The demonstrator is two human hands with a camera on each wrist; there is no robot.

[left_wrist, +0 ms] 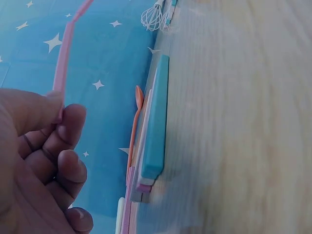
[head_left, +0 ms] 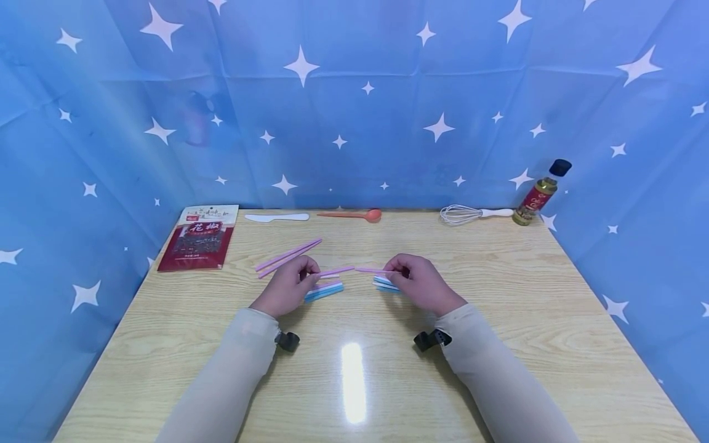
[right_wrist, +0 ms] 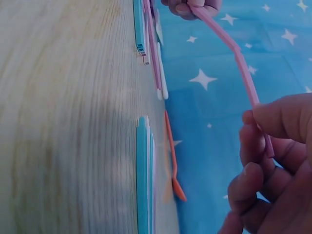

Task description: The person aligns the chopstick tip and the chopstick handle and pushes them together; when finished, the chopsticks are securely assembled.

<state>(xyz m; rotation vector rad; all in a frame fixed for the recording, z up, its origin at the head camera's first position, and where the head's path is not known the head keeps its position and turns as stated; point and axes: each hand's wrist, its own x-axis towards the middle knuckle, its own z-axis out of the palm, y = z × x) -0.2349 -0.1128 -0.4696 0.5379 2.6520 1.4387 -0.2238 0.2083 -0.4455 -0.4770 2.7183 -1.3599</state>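
Item: 2 pink sticks (head_left: 340, 270), ctr of surface (head_left: 399, 381), held tip to tip at slight angle. Person's L hand (head_left: 285, 286) pinches one, thumb vs. fingers; R hand (head_left: 423, 282) pinches other, same grip.
Handling (judged): steady wrists, line tips up str., press gently, stay clear of L pile (head_left: 327, 292) (8 o'clock from jt.) & R pile (head_left: 386, 283) (4 o'clock).
Obscured: R pile partly behind R hand; pile counts unclear; can't tell if tips joined or only touching; L hand cut off, top of R-wrist view.
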